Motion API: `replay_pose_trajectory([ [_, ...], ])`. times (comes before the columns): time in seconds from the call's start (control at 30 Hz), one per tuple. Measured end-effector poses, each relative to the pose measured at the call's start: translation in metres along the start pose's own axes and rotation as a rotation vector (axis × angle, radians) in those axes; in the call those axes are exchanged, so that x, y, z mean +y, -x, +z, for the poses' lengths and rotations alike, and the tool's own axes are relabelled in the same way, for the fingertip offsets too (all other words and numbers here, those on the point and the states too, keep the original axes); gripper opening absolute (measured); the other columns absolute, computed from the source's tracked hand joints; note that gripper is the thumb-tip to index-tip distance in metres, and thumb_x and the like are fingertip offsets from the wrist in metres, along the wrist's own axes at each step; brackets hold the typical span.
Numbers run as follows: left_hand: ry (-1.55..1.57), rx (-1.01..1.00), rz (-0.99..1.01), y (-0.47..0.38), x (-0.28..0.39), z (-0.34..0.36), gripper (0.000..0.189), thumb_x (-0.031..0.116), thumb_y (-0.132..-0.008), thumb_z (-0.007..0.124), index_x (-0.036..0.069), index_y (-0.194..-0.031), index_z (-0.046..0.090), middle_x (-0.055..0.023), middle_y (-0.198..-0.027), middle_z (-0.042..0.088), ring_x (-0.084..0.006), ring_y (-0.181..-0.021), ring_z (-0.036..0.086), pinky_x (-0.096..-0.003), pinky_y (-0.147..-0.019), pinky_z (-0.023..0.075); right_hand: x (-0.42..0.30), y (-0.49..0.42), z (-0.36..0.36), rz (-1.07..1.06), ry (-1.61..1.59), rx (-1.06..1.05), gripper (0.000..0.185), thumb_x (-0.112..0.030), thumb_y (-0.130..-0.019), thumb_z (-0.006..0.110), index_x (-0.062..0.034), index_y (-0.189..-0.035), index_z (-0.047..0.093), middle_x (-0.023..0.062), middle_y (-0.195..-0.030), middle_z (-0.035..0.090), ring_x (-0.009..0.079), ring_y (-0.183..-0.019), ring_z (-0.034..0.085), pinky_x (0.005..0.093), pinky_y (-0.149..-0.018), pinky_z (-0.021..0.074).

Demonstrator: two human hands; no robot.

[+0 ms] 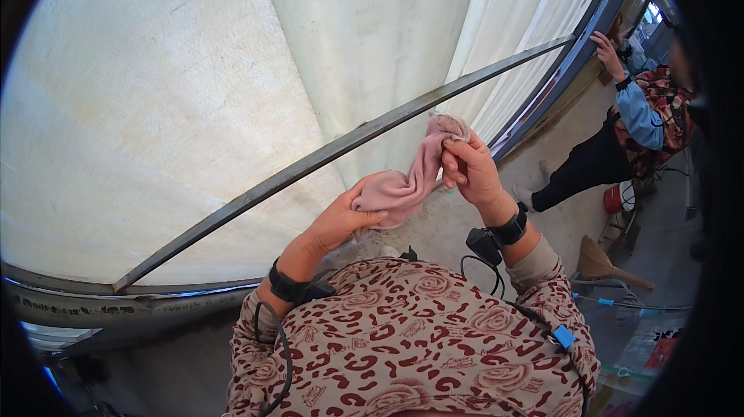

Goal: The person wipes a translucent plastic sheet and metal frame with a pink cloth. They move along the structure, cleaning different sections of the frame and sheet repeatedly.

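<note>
A pink cloth is stretched, loosely twisted, between my two hands in front of my chest. My left hand holds its lower, bunched end, with the thumb over the fabric. The upper end is pinched between the thumb and fingers of my right hand. Just beyond the cloth runs a grey metal bar, slanting across a large whitish translucent panel. Both wrists wear black straps with small boxes and cables.
Another person in a patterned vest stands at the right, a hand on the blue-grey frame edge. On the floor at the right are a red and white bucket, a straw broom and a hose or cable.
</note>
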State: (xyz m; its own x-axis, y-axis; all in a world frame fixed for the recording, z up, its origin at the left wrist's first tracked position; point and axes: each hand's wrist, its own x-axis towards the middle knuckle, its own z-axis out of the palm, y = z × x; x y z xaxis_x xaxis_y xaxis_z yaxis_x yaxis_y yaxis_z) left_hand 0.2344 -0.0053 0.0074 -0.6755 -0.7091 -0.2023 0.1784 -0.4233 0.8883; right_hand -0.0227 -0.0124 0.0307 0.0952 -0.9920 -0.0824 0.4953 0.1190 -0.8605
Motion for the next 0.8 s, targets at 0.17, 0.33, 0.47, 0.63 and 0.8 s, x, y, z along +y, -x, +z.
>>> replay_pose_trajectory([
  [0.17,0.02,-0.08,-0.008,-0.036,0.012,0.022,0.067,0.017,-0.09,0.067,0.009,-0.146,0.032,-0.0069,-0.122,0.055,-0.017,-0.108,0.058,-0.0322,-0.085,0.0532,-0.046,-0.016,-0.025,-0.322,0.536,0.251,0.024,-0.013,-0.091,0.065,-0.0024,-0.112,0.067,-0.0026,-0.074,0.062,0.0024,-0.051,0.048,0.0187,-0.044,0.0397],
  [0.33,0.027,-0.206,-0.011,-0.081,0.021,0.05,0.064,0.022,-0.091,0.065,0.01,-0.144,0.033,-0.0074,-0.116,0.057,-0.0167,-0.095,0.062,-0.0311,-0.078,0.0539,-0.078,-0.066,-0.029,-0.628,1.026,0.269,0.022,-0.019,-0.091,0.063,-0.0011,-0.103,0.066,0.0119,-0.076,0.068,0.0208,-0.062,0.064,0.0282,-0.061,0.0492],
  [0.47,0.027,-0.172,-0.012,-0.098,0.021,0.055,0.064,0.022,-0.089,0.066,0.007,-0.143,0.033,-0.0079,-0.114,0.057,-0.0164,-0.091,0.062,-0.0303,-0.075,0.0536,-0.084,-0.1,-0.025,-0.399,1.59,0.083,0.029,-0.027,-0.088,0.053,-0.0005,-0.092,0.065,0.0219,-0.076,0.064,0.0402,-0.074,0.063,0.0433,-0.068,0.05],
  [0.63,-0.016,-0.105,-0.062,-0.105,0.017,0.049,0.06,0.014,-0.087,0.063,0.003,-0.14,0.035,-0.0083,-0.114,0.057,-0.0168,-0.091,0.061,-0.0306,-0.073,0.0527,-0.1,-0.128,-0.005,0.03,2.043,-0.193,0.034,-0.027,-0.079,0.05,0.0005,-0.069,0.066,0.0188,-0.066,0.064,0.035,-0.069,0.066,0.0393,-0.069,0.0522],
  [0.8,0.032,-0.121,-0.055,-0.104,0.014,0.054,0.058,0.012,-0.086,0.061,0.003,-0.139,0.037,-0.0087,-0.113,0.058,-0.0171,-0.093,0.061,-0.0313,-0.075,0.0531,-0.121,-0.14,-0.009,0.602,1.398,-0.296,0.027,-0.026,-0.082,0.054,-0.0036,-0.071,0.063,0.0057,-0.051,0.057,0.0135,-0.039,0.045,0.0312,-0.039,0.0435],
])
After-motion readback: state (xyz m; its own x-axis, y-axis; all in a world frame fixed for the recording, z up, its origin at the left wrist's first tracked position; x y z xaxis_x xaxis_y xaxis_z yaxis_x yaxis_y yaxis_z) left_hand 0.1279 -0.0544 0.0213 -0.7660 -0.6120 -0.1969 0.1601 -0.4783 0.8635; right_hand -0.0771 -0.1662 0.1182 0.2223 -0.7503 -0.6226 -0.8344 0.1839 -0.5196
